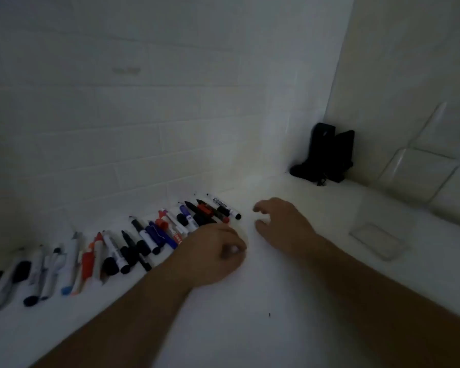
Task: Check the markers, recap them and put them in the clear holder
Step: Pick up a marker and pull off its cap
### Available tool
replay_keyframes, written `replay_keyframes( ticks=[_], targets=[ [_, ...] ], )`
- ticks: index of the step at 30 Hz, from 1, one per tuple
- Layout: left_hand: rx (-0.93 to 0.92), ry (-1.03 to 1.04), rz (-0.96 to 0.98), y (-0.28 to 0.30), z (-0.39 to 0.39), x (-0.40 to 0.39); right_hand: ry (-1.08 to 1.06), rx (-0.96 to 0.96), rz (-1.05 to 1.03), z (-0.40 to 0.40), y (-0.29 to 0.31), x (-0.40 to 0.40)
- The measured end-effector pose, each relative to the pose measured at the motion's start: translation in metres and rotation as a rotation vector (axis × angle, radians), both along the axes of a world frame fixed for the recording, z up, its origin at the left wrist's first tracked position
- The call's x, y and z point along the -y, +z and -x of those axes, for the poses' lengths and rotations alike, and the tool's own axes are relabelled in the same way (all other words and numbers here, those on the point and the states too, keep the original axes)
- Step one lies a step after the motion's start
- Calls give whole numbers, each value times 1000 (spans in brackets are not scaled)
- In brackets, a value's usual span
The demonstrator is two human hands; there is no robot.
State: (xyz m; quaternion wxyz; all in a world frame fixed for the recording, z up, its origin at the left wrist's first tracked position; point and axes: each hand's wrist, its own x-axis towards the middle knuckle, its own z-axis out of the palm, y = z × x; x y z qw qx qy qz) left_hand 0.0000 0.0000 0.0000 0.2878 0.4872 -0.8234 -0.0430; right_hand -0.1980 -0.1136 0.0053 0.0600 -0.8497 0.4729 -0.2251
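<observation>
Several markers (pixel 154 237) in black, blue, red and white lie side by side in a long row on the white table (pixel 290 301), along the foot of the tiled wall. My left hand (pixel 213 252) rests knuckles up at the near ends of the markers right of the row's middle. Its fingers are curled under, and whatever they may hold is hidden. My right hand (pixel 279 221) hovers just right of the last marker (pixel 225 207), fingers spread and loosely bent, holding nothing. A small clear flat holder (pixel 376 240) lies on the table to the right.
A large clear plastic container (pixel 420 166) leans against the right wall. A black object (pixel 327 155) stands in the far corner where the walls meet. The light is dim and the picture is blurred.
</observation>
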Motion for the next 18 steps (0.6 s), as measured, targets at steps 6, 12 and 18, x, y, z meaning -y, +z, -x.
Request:
replay_keyframes(
  ticks=[6, 12, 18],
  targets=[
    [-162, 41, -13, -7, -4, 10, 143, 102, -63, -64, -2, 18],
    [-133, 93, -41, -10, -5, 13, 66, 18, 51, -42, -2, 16],
    [-112, 89, -27, -5, -2, 7, 7, 51, -121, 0, -6, -12]
  ],
)
